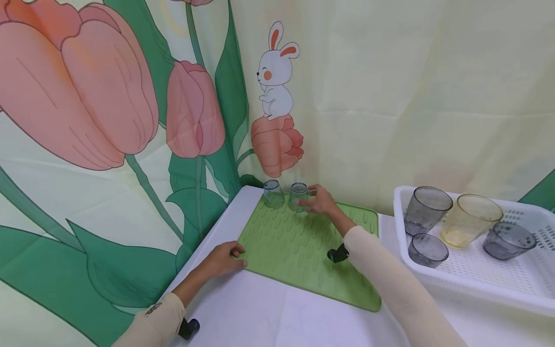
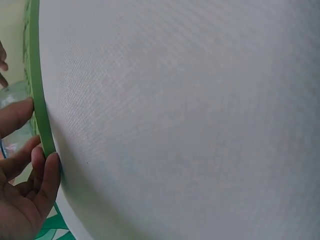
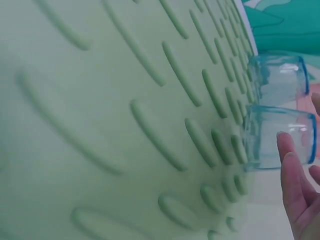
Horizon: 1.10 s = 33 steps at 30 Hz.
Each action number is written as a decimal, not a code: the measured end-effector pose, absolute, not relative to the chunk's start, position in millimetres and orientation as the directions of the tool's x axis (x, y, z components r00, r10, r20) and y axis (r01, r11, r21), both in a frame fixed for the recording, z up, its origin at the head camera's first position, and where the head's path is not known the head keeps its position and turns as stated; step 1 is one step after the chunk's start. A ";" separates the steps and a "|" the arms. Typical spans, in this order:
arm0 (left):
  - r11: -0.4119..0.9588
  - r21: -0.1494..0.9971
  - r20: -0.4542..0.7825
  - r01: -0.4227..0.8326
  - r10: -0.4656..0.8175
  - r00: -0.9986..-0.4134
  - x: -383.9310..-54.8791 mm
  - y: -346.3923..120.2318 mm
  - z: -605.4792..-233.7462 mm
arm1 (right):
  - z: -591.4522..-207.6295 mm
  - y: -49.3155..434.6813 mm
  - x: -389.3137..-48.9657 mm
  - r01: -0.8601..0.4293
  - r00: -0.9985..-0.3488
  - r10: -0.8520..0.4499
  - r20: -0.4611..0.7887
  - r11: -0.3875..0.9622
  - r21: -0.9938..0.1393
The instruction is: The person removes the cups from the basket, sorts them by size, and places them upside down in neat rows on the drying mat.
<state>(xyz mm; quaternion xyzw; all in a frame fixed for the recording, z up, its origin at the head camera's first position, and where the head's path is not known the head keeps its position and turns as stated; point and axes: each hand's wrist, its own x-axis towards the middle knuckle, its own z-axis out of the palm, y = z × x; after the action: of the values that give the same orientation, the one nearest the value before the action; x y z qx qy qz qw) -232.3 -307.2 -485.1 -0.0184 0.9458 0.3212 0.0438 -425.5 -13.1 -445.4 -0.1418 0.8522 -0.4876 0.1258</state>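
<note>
A printed curtain (image 1: 368, 72) of tulips backs the white table (image 1: 260, 308); on it we see a ribbed green mat (image 1: 277, 246), and from its middle the near glass (image 1: 298, 195) stands at twelve o'clock, apparently mouth-down, with the second glass (image 1: 273, 194) just beside it at eleven; at three o'clock sits a white basket (image 1: 485, 285) holding four tumblers (image 1: 427, 212). Our right hand (image 1: 322, 200) has its fingers parted about the near glass, though we cannot tell whether they press it; our left hand (image 1: 223, 259), loosely bent, touches the mat's edge at nine o'clock, whether pinching it we cannot tell; we judge the glass light, stiff, smooth and breakable, best held round mid-wall; the mat looks rubbery and flexible.
</note>
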 end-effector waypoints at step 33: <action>0.690 0.698 0.017 0.190 0.249 -0.968 -230.5 -225.4 -443.2 | -405.1 89.6 -305.6 -0.316 -0.793 -0.603 0.088 0.284 -0.905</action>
<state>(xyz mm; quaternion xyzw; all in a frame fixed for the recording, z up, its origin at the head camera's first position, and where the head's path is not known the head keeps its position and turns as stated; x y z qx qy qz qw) -230.5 -225.4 -443.2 0.1195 0.9185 0.3748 0.0397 -305.6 89.6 -405.1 -0.2909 0.7895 -0.5228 0.1371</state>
